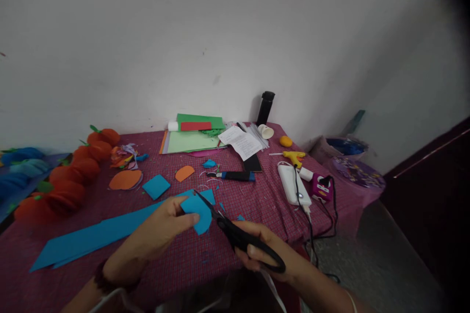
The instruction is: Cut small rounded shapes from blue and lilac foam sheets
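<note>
My left hand (161, 229) pinches a small blue paper piece (200, 215) above the table's front edge. My right hand (257, 249) grips black scissors (235, 233) by their handles, the blades pointing up-left into the blue piece. A long blue paper strip (91, 237) lies flat under my left hand, running to the left.
The red-checked tablecloth (238, 200) holds a blue square (156, 186), orange cutouts (125, 179), a utility knife (231, 175), a yellow glue gun (293, 157), a white power bank (293, 183), stacked coloured sheets (193, 138) and a black flask (265, 107). Orange paper pumpkins (73, 171) line the left side.
</note>
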Demonstrator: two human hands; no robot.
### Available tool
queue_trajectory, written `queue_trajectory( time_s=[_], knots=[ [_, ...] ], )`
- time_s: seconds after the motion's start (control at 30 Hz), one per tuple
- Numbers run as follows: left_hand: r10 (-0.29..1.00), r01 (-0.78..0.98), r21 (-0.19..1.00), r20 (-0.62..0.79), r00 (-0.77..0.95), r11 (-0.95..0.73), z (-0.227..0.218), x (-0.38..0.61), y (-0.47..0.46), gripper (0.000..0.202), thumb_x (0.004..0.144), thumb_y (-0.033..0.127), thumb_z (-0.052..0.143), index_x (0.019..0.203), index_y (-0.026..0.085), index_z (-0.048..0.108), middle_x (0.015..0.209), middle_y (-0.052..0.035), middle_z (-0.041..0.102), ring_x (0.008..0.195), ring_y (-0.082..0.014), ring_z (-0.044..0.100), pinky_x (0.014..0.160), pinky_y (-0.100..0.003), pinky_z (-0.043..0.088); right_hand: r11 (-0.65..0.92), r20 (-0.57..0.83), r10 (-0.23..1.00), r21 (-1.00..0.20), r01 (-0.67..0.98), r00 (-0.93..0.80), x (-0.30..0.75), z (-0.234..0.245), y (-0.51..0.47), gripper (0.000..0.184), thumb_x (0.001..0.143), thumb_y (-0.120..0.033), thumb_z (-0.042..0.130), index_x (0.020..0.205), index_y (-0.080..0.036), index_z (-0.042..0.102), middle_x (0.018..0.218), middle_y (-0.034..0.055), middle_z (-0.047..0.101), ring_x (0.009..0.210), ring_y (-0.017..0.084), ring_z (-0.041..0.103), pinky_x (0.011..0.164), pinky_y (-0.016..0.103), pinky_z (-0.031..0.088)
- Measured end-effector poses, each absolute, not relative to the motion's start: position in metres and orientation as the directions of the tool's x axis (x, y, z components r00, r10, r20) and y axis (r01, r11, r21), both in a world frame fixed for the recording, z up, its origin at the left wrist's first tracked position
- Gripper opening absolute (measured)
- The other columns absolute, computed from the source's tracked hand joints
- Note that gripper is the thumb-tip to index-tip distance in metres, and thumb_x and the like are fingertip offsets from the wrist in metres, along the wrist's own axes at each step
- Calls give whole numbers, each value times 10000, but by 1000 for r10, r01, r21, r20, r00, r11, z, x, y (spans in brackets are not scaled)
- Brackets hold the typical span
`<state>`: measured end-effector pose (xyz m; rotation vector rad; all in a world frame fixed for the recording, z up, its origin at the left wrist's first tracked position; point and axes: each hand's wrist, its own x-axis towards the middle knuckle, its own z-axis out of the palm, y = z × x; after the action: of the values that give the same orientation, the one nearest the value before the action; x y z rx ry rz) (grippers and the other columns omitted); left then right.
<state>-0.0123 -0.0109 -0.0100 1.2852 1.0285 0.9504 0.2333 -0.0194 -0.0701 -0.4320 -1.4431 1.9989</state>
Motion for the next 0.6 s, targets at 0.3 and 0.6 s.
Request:
queue_trajectory(
  time_s=[0.3,0.6],
  knots=[
    [919,-6,988,-141,367,154,-1,-13,-10,123,675,204,670,553,203,654,576,6,604,582,-146,514,636,-271,443,-189,9,637,-968,-167,-771,243,-60,-15,584,768,-582,686,1141,-135,632,605,-71,382,473,32,288,435,175,223],
    [867,1,974,-202,456,226,-10,-15,-5,107,672,197,651,567,179,665,584,-2,617,552,-122,491,585,-248,393,-150,-56,621,-988,-48,-782,260,-65,-7,637,801,-541,678,1312,-175,576,683,-33,428,534,57,321,478,205,243]
  ],
)
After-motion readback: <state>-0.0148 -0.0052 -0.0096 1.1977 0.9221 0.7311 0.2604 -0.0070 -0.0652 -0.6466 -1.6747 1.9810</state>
